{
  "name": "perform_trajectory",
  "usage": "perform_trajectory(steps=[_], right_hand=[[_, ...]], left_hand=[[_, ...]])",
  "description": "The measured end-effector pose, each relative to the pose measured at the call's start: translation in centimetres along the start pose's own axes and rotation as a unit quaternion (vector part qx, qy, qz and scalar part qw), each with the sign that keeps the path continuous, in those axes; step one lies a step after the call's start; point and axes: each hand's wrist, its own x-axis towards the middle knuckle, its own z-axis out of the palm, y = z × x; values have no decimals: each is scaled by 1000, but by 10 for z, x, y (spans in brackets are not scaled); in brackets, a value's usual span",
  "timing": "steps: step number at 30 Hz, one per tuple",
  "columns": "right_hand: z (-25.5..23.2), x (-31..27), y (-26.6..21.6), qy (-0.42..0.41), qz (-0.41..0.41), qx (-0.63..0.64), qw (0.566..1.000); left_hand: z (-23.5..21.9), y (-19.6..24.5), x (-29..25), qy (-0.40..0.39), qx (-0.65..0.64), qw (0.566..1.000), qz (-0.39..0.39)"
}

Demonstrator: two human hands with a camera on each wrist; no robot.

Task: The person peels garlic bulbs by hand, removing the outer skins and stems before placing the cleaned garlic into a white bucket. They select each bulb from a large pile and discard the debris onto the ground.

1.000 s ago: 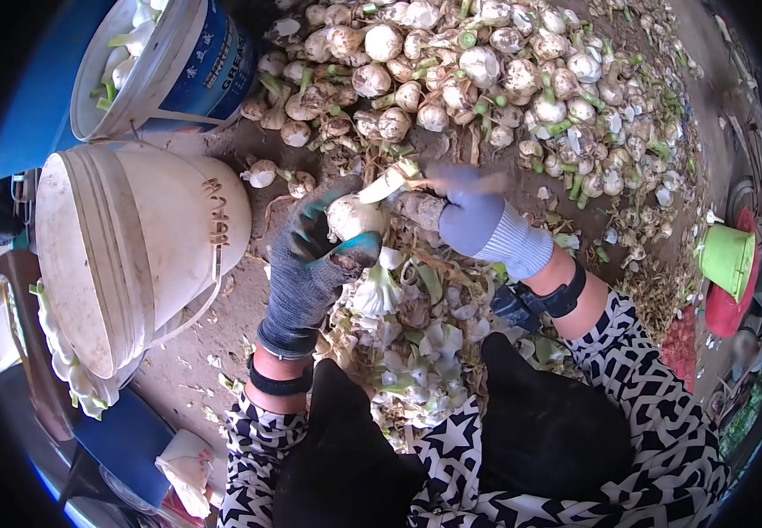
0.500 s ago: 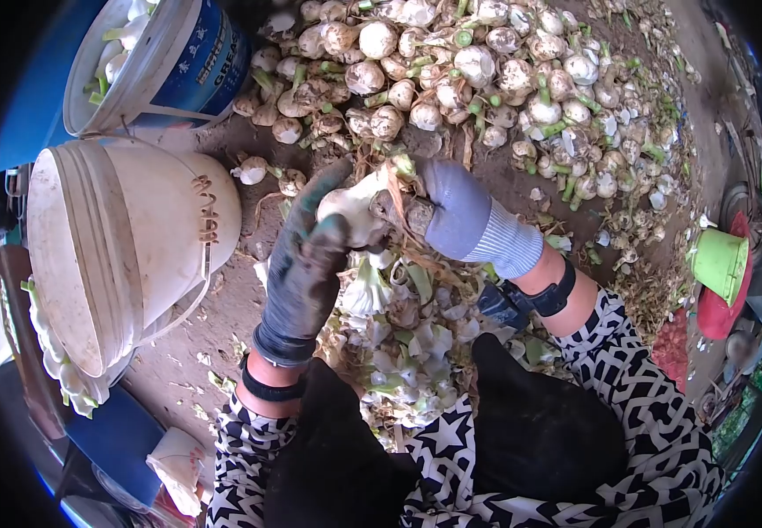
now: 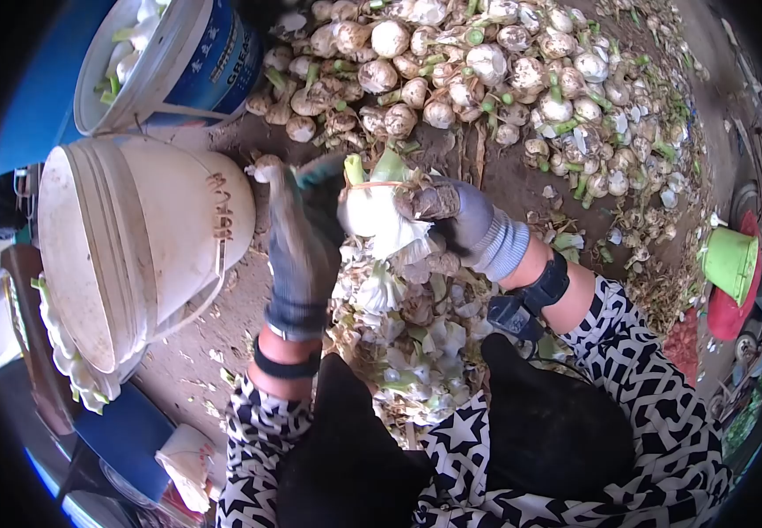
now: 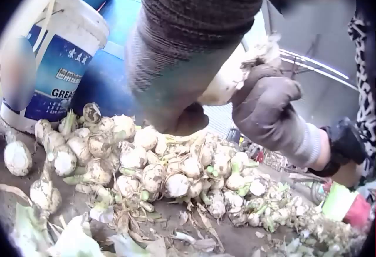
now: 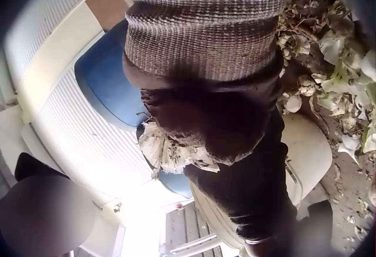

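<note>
My right hand's fingers (image 3: 451, 204) clamp a garlic bulb (image 3: 368, 209); my left hand's (image 3: 304, 242), I can't tell. White bucket (image 3: 174, 224) leftward, garlic pile (image 3: 487, 66) beyond.

The label of the blue-and-white bucket (image 3: 201, 66) carries the Latin letters "GREA" in white capitals, the rest of the word curving out of clear view, and Chinese characters stand above them, too small to read with certainty. Brown handwritten marks (image 3: 221, 207) run down the side of the off-white bucket (image 3: 174, 238), and red marks show on the small white container (image 3: 189, 462); neither can be made out as words or numbers.
</note>
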Motion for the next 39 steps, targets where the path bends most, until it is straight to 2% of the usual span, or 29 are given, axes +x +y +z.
perform_trajectory(steps=[1,2,3,5,6,7,9,11,14,15,17,18,19,20,21,22,23,25,27,28,29,31,32,34,35,36,37,38,39], right_hand=[[0,1,1,12,-8,4,1000],[1,0,7,21,13,42,999],[0,1,13,29,37,79,996],[-11,0,15,-3,13,32,999],[-10,-1,8,-109,60,159,979],[-12,-1,2,-214,106,280,930],[-32,-6,-3,-315,-3,219,923],[-6,-39,-26,-17,-42,141,989],[-42,-65,-31,-63,-1,209,976],[-41,-73,-30,-184,12,214,959],[31,-86,-54,-181,68,367,910],[24,-84,-52,-184,68,368,909],[10,-82,-47,-187,90,72,976],[-2,-80,-42,-170,100,-234,952],[5,-63,-33,-163,243,-447,845],[0,-55,-12,-162,168,-798,556],[-5,-42,2,-152,298,-859,387],[-25,-42,1,-89,245,-873,412],[-22,-31,-16,6,174,-851,495],[-28,-22,-20,34,157,-855,494],[-35,-12,-24,62,138,-858,490],[-31,11,-34,136,110,-893,414],[-31,24,-37,139,108,-892,415],[-37,51,-43,190,36,-868,457],[-48,67,-40,188,33,-869,457],[-62,84,-33,199,52,-880,428],[-71,94,-30,209,72,-891,397],[-66,92,-35,215,58,-844,488],[-70,90,-30,210,61,-846,486]], left_hand=[[3,1,-5,-15,-102,993,-51],[-8,-6,-16,1,223,974,-26],[2,-10,-22,32,198,980,-9],[-9,-6,-13,-46,-62,991,-109],[-13,-12,-8,20,2,995,-96],[-7,-5,-5,41,-145,973,-175],[-1,-1,-3,68,-214,957,-184],[-1,5,4,-32,-250,957,-145],[-9,8,9,18,-316,941,-119],[-12,10,12,18,-311,943,-117],[-18,10,14,75,-335,929,-139],[-20,10,15,106,-345,921,-145],[-23,8,15,105,-343,922,-145],[-27,6,15,94,-345,922,-148],[-29,5,19,80,-349,922,-150],[-30,6,25,128,-306,930,-157],[-31,14,28,66,-292,950,-92],[-46,58,59,83,-192,978,-22],[-42,132,92,53,-77,988,124],[-38,165,102,111,-22,969,218],[-36,191,109,169,32,935,311],[-49,226,105,168,228,856,433],[-28,214,91,212,462,705,494],[-19,185,68,133,542,645,522],[-27,157,59,30,354,842,406],[-43,111,49,112,563,772,273],[-36,78,45,1,514,849,124],[-29,44,39,-112,441,890,-32],[-42,-3,32,-45,340,939,-14]])
